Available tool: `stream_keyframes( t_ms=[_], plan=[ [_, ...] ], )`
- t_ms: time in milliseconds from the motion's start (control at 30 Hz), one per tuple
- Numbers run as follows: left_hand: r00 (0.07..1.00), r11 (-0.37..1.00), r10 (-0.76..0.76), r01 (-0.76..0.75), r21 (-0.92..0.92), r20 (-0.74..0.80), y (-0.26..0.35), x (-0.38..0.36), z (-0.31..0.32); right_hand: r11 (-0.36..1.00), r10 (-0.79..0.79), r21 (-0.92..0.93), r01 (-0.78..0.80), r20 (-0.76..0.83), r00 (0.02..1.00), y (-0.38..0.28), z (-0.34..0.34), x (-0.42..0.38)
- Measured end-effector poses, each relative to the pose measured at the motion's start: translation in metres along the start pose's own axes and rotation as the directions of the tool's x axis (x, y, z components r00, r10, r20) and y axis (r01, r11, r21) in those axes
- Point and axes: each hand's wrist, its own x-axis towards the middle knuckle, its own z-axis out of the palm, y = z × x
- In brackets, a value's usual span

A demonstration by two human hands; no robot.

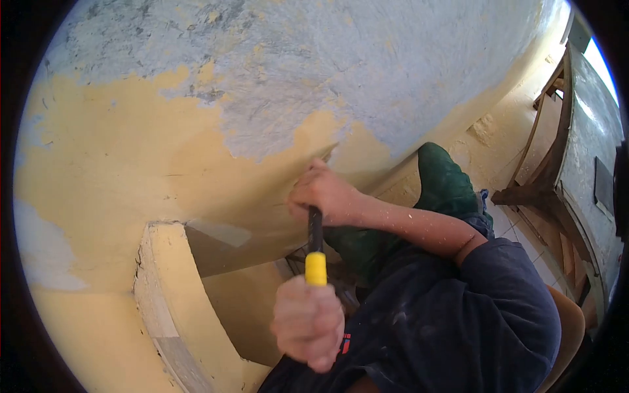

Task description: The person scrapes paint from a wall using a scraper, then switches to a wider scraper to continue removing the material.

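Note:
A long tool with a black shaft and a yellow band (316,267) runs between both hands. Lower in the view, my left hand (308,324) is wrapped round its near end. My right hand (324,196) grips the upper part of the shaft, close to the wall. Past the right fingers a thin blade tip (333,149) touches or nearly touches the wall, at the edge of the yellow paint (118,150). Above that edge the wall shows a bare grey-blue surface (282,72). Both hands are slightly blurred.
A recess with a chipped edge (157,295) opens in the wall at lower left. On the right stands a worn table (590,124) with a wooden frame. Pale debris (483,129) lies on the tiled floor near the wall. My green-clad leg (445,180) is bent beside the wall.

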Motion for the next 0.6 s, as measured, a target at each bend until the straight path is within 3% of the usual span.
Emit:
stream_keyframes(
  t_ms=[67, 133, 167, 200, 267, 400, 533, 567, 600],
  plan=[
    [0.997, 0.995, -0.074, 0.073, -0.061, -0.006, -0.003, -0.004, -0.004, 0.994, 0.076, -0.087, -0.072, 0.039, 0.996, 0.010, -0.001, -0.007],
    [0.996, 0.995, -0.058, 0.052, -0.088, -0.072, 0.006, -0.001, -0.008, 0.994, 0.070, -0.082, -0.067, 0.044, 0.997, -0.004, -0.008, -0.001],
    [0.995, 0.988, 0.028, -0.042, -0.147, -0.093, 0.009, 0.000, -0.005, 0.996, 0.061, -0.065, -0.057, 0.055, 0.997, -0.010, -0.010, 0.000],
    [0.995, 0.989, 0.025, -0.039, -0.145, -0.096, 0.011, 0.002, -0.002, 0.996, 0.063, -0.063, -0.059, 0.059, 0.996, -0.008, -0.010, -0.001],
    [0.997, 0.998, -0.024, 0.019, 0.065, 0.074, 0.012, 0.004, 0.000, 1.000, -0.009, 0.010, 0.009, -0.014, 1.000, 0.000, -0.007, -0.001],
    [0.990, 0.995, -0.069, 0.059, -0.082, -0.121, -0.002, -0.004, 0.000, 0.994, 0.083, -0.075, -0.077, 0.087, 0.993, 0.008, -0.008, -0.009],
    [0.999, 0.996, 0.019, -0.023, -0.089, -0.042, 0.011, 0.002, 0.010, 0.999, 0.012, -0.039, -0.010, 0.049, 0.999, 0.004, -0.014, -0.004],
    [1.000, 0.999, 0.010, -0.009, 0.031, -0.022, 0.003, -0.003, 0.012, 1.000, -0.004, -0.007, 0.004, 0.047, 0.999, 0.010, -0.011, -0.005],
    [1.000, 0.999, 0.013, -0.013, 0.030, -0.020, -0.001, -0.006, 0.010, 1.000, -0.007, -0.008, 0.007, 0.044, 0.999, 0.013, -0.007, -0.008]
  ],
)
